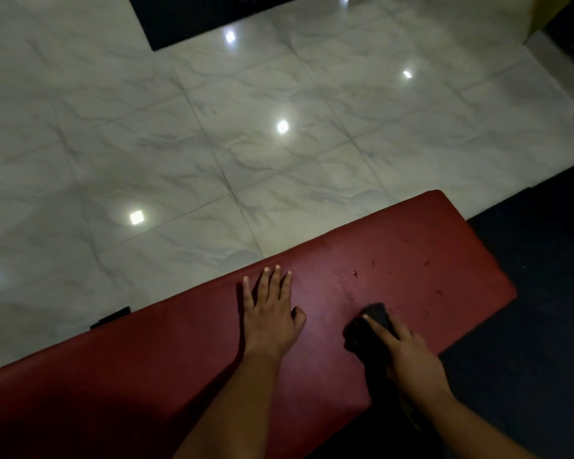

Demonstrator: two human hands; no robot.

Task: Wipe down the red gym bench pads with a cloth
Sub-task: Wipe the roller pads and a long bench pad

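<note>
A long red bench pad (146,369) runs diagonally from the lower left to the right, ending in a rounded end at the upper right. My left hand (270,314) lies flat on the pad near its far edge, fingers spread, holding nothing. My right hand (406,351) presses a dark cloth (367,332) onto the pad near its near edge, with the index finger stretched over the cloth. Small dark spots and scuffs (426,263) mark the pad beyond the cloth, toward its right end.
A glossy white marble tile floor (212,134) with bright light reflections lies beyond the bench. A dark mat (527,293) covers the floor at the right. A black bracket (110,317) pokes out from under the pad's far edge. A dark panel (212,18) sits at the top.
</note>
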